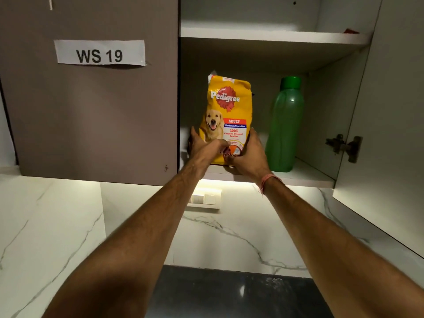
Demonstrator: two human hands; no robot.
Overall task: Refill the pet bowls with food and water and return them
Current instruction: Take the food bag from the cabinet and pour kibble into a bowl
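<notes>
While our arms reach up: left hand (202, 145) & right hand (249, 152) both grasping the dog food bag (227, 111) on the cupboard shelf (305, 173), 1 green bottle (284, 125) just beside.

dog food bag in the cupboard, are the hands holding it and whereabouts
Yes: both hands hold the dog food bag near its bottom, left hand at its left edge, right hand at its right. It stands upright on the shelf.

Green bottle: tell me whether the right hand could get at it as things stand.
Probably yes. The green bottle stands upright just right of the food bag, near the shelf's front edge, with the door open. But the right hand holds the bag and must let go first.
</notes>
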